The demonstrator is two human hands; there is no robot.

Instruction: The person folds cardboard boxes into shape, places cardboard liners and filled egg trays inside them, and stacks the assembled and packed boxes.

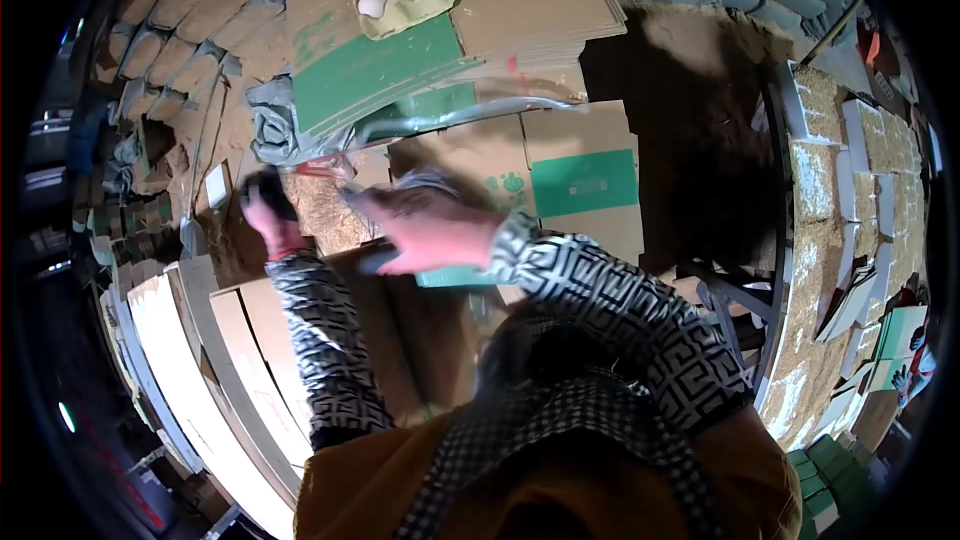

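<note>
My left hand (270,215), in a pink glove with dark finger parts, is over the left edge of an area filled with sawdust-like bedding (328,212). Its fingers run together in a dark blur, so what they hold, if anything, does not show. My right hand (430,230), gloved the same way and smeared by motion, hovers above a brown carton (590,125) with a green panel (585,183). Its thumb stands away from the fingers. Crumpled clear plastic (428,178) lies just behind that hand. A small white card (217,185) is left of my left hand.
An egg tray (420,12) with several eggs rests on stacked flat cardboard (385,65) at the far side. Grey plastic sheeting (275,125) lies before the stack. Bedding-filled boxes (815,200) line the right. Upright cardboard (270,340) stands at near left.
</note>
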